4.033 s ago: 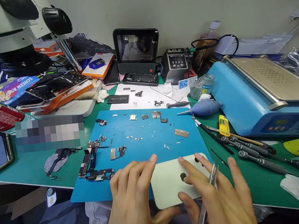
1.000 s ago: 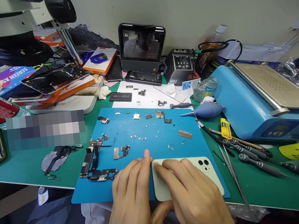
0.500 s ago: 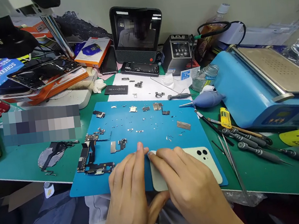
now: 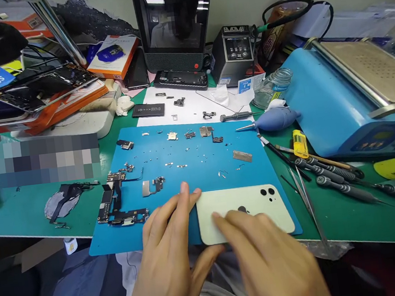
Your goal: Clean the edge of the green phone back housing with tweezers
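A pale smartphone (image 4: 239, 199) with a dark logo and paired camera lenses lies back up on the blue mat's front right part. Around its left end, my left hand (image 4: 170, 239) holds it, index fingertip at the upper left corner and thumb along the lower edge. My right hand (image 4: 272, 253), smeared by motion, has its fingers stretched over the phone's lower middle; whether they touch is hard to tell. Left of the hands lies a logic board (image 4: 112, 200) with flex cables. Near it is a small flex cable part (image 4: 154, 186).
Tiny screws and brackets (image 4: 181, 165) dot the blue mat (image 4: 169, 146). At the right lie tweezers (image 4: 306, 192), screwdrivers (image 4: 341, 191) and a blue air blower (image 4: 274, 119), beside a blue heating machine (image 4: 338, 98). A black battery (image 4: 148, 110) rests on white paper behind.
My right hand has moved back and down from the phone's left corner, uncovering more of its back and the logo. My left hand stays at the left end. The camera view has shifted slightly.
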Motion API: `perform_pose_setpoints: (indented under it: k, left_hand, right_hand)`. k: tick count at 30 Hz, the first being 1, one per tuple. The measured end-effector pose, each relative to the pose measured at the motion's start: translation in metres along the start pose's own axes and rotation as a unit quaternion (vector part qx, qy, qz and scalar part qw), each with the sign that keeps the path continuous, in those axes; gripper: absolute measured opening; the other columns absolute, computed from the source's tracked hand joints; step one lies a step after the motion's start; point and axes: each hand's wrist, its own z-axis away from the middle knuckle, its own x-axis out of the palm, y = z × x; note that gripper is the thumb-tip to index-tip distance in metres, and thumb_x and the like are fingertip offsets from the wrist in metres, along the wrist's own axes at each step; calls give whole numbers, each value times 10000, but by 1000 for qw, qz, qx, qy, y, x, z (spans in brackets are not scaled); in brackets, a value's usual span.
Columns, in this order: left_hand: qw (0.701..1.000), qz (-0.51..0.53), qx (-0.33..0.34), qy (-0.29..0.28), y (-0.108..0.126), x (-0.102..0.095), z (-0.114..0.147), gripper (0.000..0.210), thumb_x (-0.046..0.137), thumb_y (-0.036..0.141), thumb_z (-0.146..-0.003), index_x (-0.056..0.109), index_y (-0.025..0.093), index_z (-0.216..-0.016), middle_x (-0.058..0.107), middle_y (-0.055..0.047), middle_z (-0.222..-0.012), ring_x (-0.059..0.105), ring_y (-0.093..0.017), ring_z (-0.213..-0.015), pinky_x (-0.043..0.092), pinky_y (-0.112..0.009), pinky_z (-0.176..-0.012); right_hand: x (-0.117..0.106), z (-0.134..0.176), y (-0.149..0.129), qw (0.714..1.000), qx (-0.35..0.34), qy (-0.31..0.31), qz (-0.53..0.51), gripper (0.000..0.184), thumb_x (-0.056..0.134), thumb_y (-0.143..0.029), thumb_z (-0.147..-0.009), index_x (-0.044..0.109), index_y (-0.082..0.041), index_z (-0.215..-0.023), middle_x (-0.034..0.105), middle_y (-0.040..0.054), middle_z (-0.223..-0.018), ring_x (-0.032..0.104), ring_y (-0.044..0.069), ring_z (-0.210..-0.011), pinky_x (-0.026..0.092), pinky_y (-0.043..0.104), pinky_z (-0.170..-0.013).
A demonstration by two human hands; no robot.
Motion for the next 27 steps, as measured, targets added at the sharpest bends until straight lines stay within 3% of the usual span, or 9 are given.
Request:
perform_pose_setpoints:
  k: [3, 8, 14, 17, 19, 24, 27]
  left_hand:
    - [1000, -12, 4, -3, -2, 0, 0, 799, 480, 353, -1254, 64, 226, -1923, 738, 6, -1692, 537, -207, -1617, 381, -342, -1314]
    - [998, -28, 53, 11, -9, 1, -2, 920, 608, 455, -1220, 72, 206, -1926, 735, -42, -1695, 538, -239, -1586, 317, -347, -1369]
    - [998, -40, 55, 8, -11, 2, -1, 783, 511, 345, -1241, 151, 171, -1915, 751, -61, -1667, 531, -221, -1574, 317, -332, -1358]
    - [998, -40, 47, 12, -8, 5, 0, 842, 542, 486, -1243, 134, 192, -1918, 773, -66, -1635, 532, -229, -1581, 345, -341, -1341]
    - [998, -39, 43, 16, -7, 6, 0, 889, 562, 547, -1228, 127, 195, -1919, 791, -71, -1604, 534, -235, -1581, 359, -342, -1329]
    - [999, -36, 33, 22, -9, 7, 1, 796, 539, 504, -1244, 210, 202, -1904, 793, -95, -1586, 565, -242, -1534, 360, -354, -1326]
    - [998, -38, 38, 26, -9, 8, 1, 844, 545, 556, -1234, 180, 214, -1914, 817, -82, -1547, 572, -244, -1520, 367, -350, -1321]
  right_hand:
    - [-2, 0, -11, 999, -19, -11, -28, 328, 491, -69, -1203, 786, -69, -1347, 883, 103, -1130, 746, 195, -887, 570, 346, -811]
    - [-9, 8, 1, 999, 15, -15, 41, 330, 562, -2, -1155, 784, -63, -1391, 868, 146, -1221, 771, 236, -1062, 572, 374, -947]
    - [-3, 3, -10, 1000, -10, -17, -11, 338, 479, -95, -1215, 790, -109, -1347, 879, 94, -1138, 742, 189, -890, 574, 342, -822]
    - [-6, 7, -1, 998, 43, -18, 33, 326, 538, -90, -1199, 771, -95, -1428, 863, 139, -1250, 778, 233, -1058, 590, 376, -948]
    - [-5, 6, 4, 994, 86, -9, 67, 312, 588, -16, -1154, 794, -100, -1373, 850, 129, -1204, 763, 222, -1034, 574, 362, -913]
    - [2, -9, -5, 998, 55, 17, 41, 350, 488, -38, -1184, 813, -109, -1291, 865, 90, -1127, 744, 204, -935, 578, 360, -863]
    - [1, -12, -7, 996, 71, 14, 48, 326, 525, -12, -1168, 817, -93, -1287, 860, 97, -1111, 748, 212, -942, 562, 375, -859]
